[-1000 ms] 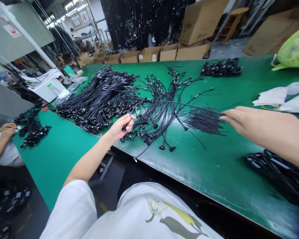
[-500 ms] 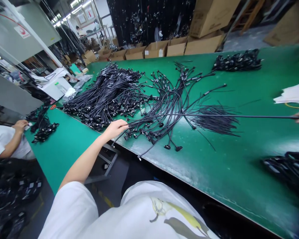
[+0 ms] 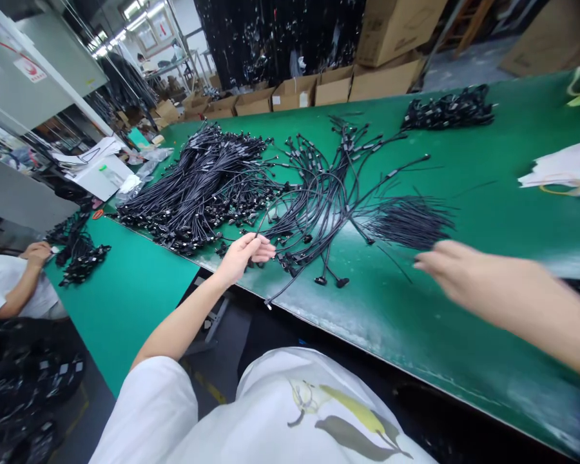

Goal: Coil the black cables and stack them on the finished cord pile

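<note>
My left hand (image 3: 247, 256) is at the near edge of the green table, thumb and fingers pinched on a black cable that loops up from it. Just beyond it lies a loose spread of black cables (image 3: 331, 193) with plugs at their ends. My right hand (image 3: 447, 267) hovers over the table, its fingers drawn together but smeared by motion; whether it holds anything is unclear. Close behind that hand is a bundle of thin black strands (image 3: 408, 222). A large heap of black cables (image 3: 207, 167) lies to the left.
Another black bundle (image 3: 449, 108) lies at the far right, with white material (image 3: 563, 166) nearer. Open cardboard boxes (image 3: 294, 92) line the far side. At left, a co-worker's hand (image 3: 37, 252) is beside more cables (image 3: 80, 251). A white box (image 3: 99, 175) stands behind the big heap.
My right hand has come in from the far right edge toward the thin strands. The long dark line stretched across the table is gone. My left hand has shifted slightly right.
</note>
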Available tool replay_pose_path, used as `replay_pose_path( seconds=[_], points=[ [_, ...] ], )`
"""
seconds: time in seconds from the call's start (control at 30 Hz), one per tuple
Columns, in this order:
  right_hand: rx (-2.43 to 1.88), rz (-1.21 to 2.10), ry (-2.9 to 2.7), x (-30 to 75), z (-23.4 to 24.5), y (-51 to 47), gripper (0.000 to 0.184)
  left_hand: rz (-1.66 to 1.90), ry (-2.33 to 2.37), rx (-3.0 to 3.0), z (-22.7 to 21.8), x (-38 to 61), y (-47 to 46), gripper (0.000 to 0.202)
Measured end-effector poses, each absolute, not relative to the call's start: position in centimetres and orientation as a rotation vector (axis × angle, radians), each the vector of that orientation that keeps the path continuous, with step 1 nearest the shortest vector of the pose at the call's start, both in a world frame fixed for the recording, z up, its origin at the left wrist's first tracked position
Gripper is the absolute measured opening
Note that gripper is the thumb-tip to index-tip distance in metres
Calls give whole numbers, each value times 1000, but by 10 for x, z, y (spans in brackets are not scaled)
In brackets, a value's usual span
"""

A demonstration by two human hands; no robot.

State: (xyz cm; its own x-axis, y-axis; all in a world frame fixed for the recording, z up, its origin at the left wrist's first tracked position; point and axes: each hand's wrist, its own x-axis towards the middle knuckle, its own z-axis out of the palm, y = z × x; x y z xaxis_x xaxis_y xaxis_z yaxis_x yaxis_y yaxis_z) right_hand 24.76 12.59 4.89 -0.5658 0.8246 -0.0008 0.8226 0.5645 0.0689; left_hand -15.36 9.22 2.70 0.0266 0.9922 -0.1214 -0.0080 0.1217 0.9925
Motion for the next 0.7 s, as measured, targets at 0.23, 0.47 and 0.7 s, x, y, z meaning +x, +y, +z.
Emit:
replay_pose_path(
  seconds=[0.23, 0.47, 0.7],
  points=[
    [881, -531, 3113, 158, 75, 97, 33, 778, 998, 1707, 39, -78, 63, 32],
    [1301, -330, 3016, 193, 68, 145, 33, 480, 902, 1354, 42, -113, 58, 32],
    [1771, -784, 2851, 243, 43, 155, 34, 1076, 677, 696, 56, -164, 61, 26]
  ],
)
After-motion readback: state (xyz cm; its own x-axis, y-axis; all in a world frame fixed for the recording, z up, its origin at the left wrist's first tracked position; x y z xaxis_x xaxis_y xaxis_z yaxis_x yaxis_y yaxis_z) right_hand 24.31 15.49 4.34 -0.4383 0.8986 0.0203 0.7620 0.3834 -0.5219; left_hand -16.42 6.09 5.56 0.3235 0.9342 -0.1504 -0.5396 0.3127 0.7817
